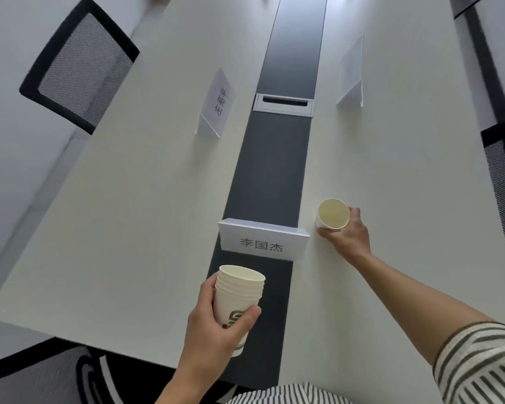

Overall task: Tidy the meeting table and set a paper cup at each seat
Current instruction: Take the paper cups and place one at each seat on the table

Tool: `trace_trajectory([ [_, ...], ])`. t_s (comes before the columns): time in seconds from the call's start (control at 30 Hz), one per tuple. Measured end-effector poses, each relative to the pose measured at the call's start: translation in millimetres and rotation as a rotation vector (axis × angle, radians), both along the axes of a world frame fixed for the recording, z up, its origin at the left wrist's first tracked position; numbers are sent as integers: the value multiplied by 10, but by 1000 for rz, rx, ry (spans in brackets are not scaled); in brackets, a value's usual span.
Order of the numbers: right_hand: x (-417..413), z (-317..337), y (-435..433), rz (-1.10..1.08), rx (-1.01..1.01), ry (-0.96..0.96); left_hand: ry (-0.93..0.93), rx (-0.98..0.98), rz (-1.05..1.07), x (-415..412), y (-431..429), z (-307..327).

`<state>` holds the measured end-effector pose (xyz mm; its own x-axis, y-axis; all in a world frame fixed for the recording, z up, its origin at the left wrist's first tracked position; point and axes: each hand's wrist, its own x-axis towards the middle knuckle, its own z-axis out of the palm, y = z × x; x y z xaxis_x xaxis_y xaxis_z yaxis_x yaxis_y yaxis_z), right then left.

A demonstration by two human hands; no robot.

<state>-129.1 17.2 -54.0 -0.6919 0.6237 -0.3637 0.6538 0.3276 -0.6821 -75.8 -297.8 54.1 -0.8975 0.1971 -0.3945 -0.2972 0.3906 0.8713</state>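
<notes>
Working across from your left, the mesh-backed chair marks a seat with a name card on the meeting table but no paper cup there that you can see. The near-end name card sits at the table's head, over the dark centre strip, and the far-right card also stands without a cup. So, as a judgement, you are early in the round: one cup is going down and several seats are left, while the visible tabletop looks tidy.

Your left hand is curled firmly around a stack of nested paper cups, thumb across the printed side, holding it up above the near end of the strip. Your right hand is stretched out to the right of the near-end card, fingers wrapped around a single paper cup. That cup is tilted, mouth towards you, with its base at or just on the tabletop; I cannot tell whether it is fully set down.
</notes>
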Motion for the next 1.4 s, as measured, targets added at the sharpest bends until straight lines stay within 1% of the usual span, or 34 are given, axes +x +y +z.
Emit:
trace_trajectory([
  [0.1, 50, 42, 36, 46, -39, -32, 52, -30, -64, -119, 45, 36],
  [0.17, 160, 141, 46, 52, -20, -52, 90, -40, -113, -182, 94, 84],
  [0.23, 323, 310, 21, 25, 27, -18, 126, -38, -168, -209, 153, 128],
  [0.3, 543, 547, -49, 11, 55, 55, 155, -29, -239, -184, 228, 167],
  [0.37, 835, 825, -162, 19, -15, 130, 187, -11, -329, -99, 317, 206],
  [0.5, 1523, 1312, -427, 22, -247, 228, 233, 11, -551, 204, 498, 249],
  [0.63, 2178, 1510, -701, -9, -393, 288, 303, -10, -723, 616, 644, 221],
  [0.73, 2770, 1445, -889, -139, -444, 312, 322, -12, -839, 1071, 699, 229],
  [0.83, 3416, 1442, -1022, -315, -412, 356, 342, 23, -977, 1525, 744, 272],
  [0.93, 4071, 1447, -1110, -467, -397, 348, 379, 20, -1141, 1958, 839, 254],
  [1.03, 4598, 1482, -1128, -552, -364, 345, 397, 27, -1257, 2350, 976, 323],
  [1.1, 4824, 1501, -1082, -572, -337, 330, 394, 41, -1301, 2533, 1104, 343],
  [1.23, 5110, 1461, -851, -640, -369, 340, 427, 46, -1412, 2737, 1474, 327],
  [1.4, 5475, 1378, -269, -735, -444, 362, 357, 98, -1496, 3021, 2167, 255],
])
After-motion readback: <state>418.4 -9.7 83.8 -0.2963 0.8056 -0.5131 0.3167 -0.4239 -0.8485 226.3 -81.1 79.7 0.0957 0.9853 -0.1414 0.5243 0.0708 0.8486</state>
